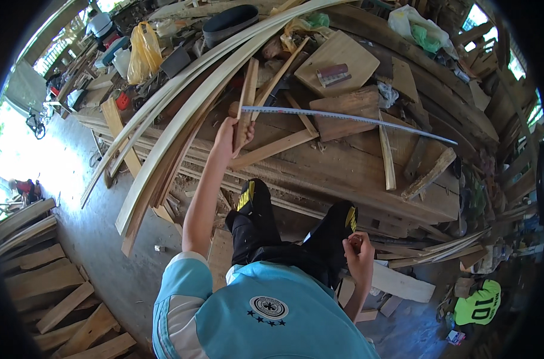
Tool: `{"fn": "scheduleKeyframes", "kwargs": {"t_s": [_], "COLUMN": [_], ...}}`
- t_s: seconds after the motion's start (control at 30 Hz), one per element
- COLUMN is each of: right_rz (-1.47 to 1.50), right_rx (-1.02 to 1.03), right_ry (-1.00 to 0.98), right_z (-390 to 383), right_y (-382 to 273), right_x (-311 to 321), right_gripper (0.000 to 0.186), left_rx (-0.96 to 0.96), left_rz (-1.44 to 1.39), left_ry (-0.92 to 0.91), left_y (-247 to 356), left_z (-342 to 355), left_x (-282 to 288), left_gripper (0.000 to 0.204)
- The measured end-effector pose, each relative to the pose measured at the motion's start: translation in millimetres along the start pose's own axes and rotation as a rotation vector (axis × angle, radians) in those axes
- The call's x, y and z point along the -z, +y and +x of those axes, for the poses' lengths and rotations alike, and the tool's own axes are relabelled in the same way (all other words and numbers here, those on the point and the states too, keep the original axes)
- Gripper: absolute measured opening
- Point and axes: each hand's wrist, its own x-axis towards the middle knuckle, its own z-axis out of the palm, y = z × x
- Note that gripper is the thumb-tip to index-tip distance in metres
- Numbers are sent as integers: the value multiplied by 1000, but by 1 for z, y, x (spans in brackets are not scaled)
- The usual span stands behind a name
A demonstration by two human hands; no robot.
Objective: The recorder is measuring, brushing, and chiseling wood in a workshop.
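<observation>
Nearest the camera: light-blue shirt (272,323), lower centre of the frame. Left hand (235,136), just above and left of centre, has its fingers closed around a narrow wooden piece (248,90), which stands out past the fist toward the top of the frame. Blue-white measuring strip (349,118) runs from beside this piece to the right of the frame; whether the hand also grips it, cannot tell. Right hand (360,260), right of centre and lower, is curled around a small reddish-brown item (355,240); kind unclear. Workbench (349,167) spans centre to right. On it, upper right of centre: pale angular block (344,51). Long pale strips (215,84) bend across the upper left; yellow bag (145,54) beyond.
</observation>
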Motion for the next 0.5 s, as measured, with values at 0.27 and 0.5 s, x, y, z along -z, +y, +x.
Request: {"fn": "scheduleKeyframes", "kwargs": {"t_s": [0.27,0.5], "right_rz": [-5,272], "right_rx": [47,233], "right_ry": [175,819], "right_z": [-1,17], "right_y": [2,26], "right_x": [6,65], "right_gripper": [15,28], "left_rx": [-54,-1301], "left_rz": [472,1790], "left_ry": [13,132], "left_y": [21,2], "left_z": [-26,-37], "left_x": [34,98], "left_gripper": [27,36]}}
